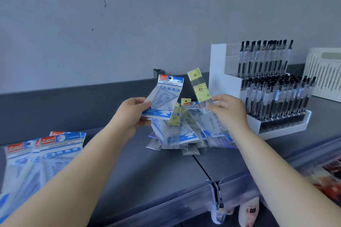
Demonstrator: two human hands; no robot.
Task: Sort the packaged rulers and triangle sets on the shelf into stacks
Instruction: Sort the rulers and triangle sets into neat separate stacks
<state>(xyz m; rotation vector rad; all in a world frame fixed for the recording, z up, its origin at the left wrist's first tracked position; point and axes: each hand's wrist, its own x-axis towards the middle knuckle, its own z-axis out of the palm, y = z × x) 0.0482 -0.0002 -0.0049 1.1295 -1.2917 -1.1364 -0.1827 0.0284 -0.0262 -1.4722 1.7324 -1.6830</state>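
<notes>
My left hand [135, 114] pinches a glossy triangle set [164, 96] above the shelf [147, 167]; its stack [44, 155] lies down-left, nearest that hand. My right hand [226, 109] pinches a slim yellow-labelled ruler [199, 88], long axis upright, over the crinkly mixed pile [184, 132].

Centre: triangle set pack [165, 96], clear film with a blue-and-white header and a red logo patch. Right of it: ruler pack [199, 86], clear with a pale yellow header and label bearing black print. Lower left: stack of packs [42, 155] in the same blue, white and red. Right: white display rack [219, 72] holding black-and-clear pens [273, 96]. Shelf [147, 167] dark grey; wall [129, 14] lighter grey with dark specks. Far right: cream slatted basket [324, 73].
</notes>
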